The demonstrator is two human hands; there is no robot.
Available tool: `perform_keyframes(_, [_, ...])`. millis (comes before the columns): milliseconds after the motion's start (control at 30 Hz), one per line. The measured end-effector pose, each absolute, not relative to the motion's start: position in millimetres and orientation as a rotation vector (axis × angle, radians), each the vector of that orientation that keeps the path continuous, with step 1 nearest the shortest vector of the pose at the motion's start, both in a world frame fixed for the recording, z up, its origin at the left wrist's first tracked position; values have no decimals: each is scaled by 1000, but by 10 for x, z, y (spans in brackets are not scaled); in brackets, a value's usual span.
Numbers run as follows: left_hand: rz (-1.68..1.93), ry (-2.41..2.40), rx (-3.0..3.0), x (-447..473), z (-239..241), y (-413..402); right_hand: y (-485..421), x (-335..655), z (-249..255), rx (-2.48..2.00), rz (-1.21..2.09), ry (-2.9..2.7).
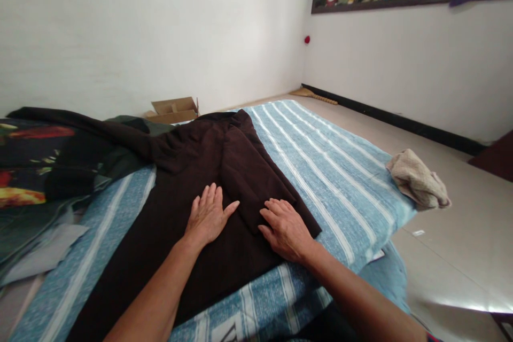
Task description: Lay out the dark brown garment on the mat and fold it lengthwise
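Observation:
A dark brown garment point(208, 165) lies spread on a blue striped mattress cover point(328, 171), with one part folded over along its right side. My left hand point(208, 216) rests flat on the brown cloth, fingers together and stretched out. My right hand point(286, 227) lies palm down on the edge of the folded part, its fingers bent over the fold. Neither hand lifts anything.
A dark patterned blanket point(36, 165) is heaped at the left. A crumpled beige cloth point(419, 179) sits on the mattress's right corner. An open cardboard box point(174, 109) stands by the white wall. Tiled floor point(460, 235) lies to the right, with a broom point(315, 96) at the far wall.

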State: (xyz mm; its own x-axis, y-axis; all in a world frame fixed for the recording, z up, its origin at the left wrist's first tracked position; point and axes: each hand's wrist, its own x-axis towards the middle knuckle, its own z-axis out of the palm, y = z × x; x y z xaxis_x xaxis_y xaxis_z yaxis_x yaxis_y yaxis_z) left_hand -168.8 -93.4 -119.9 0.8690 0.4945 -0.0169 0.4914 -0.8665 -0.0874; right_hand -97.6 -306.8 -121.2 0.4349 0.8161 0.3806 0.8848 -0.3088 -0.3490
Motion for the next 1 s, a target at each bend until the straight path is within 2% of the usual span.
perform_keyframes(400, [53, -811, -2991, -1785, -1219, -962, -3079, -1009, -1328, -2157, -239, -1442])
perform_keyframes(1000, [98, -884, -3122, -1908, -1194, -1042, -3110, -967, -1630, -2100, -598, -1594])
